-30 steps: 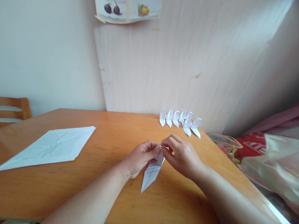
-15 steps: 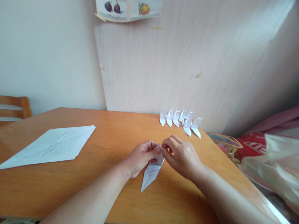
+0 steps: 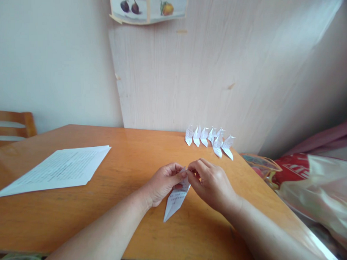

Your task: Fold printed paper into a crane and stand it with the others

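Barely a shift since the earlier frame: left hand (image 3: 164, 184) grips the folded paper (image 3: 177, 200), likely steadying it, while right hand (image 3: 211, 183) pinches its upper tip.

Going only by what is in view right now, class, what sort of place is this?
Probably a room in a home, though I can't be certain: there's a wooden table, a slatted chair beyond it, and fruit pictures on the wall panel.

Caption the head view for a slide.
Left hand and right hand hold a folded printed paper at a wooden table, with small folded paper figures beyond.
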Motion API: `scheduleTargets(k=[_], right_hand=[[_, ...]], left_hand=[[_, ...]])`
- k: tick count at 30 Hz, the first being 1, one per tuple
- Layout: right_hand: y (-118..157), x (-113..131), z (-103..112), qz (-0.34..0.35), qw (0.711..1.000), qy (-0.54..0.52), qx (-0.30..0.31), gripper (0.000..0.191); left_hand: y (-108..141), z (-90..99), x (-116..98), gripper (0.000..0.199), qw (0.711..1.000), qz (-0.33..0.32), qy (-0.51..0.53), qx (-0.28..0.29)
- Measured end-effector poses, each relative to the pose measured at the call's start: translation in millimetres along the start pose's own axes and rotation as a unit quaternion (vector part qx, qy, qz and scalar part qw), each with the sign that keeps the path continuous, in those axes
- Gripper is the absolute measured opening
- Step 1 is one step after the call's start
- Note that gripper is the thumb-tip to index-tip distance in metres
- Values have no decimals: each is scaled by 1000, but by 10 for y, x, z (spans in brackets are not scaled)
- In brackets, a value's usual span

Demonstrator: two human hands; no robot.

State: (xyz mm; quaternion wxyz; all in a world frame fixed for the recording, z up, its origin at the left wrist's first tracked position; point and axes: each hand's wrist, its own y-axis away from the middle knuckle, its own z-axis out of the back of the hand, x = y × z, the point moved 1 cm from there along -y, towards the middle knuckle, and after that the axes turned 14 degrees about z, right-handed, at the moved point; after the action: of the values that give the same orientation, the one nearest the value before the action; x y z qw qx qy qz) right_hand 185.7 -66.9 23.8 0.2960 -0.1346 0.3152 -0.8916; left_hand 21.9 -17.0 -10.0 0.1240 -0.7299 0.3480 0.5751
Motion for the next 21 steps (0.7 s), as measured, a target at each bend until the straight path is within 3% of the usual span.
scheduleTargets(k=[21], right_hand=[[56,110,-67,-89,995,-30,-27,16]], left_hand=[[-40,29,47,36,1000,-3,5,7]])
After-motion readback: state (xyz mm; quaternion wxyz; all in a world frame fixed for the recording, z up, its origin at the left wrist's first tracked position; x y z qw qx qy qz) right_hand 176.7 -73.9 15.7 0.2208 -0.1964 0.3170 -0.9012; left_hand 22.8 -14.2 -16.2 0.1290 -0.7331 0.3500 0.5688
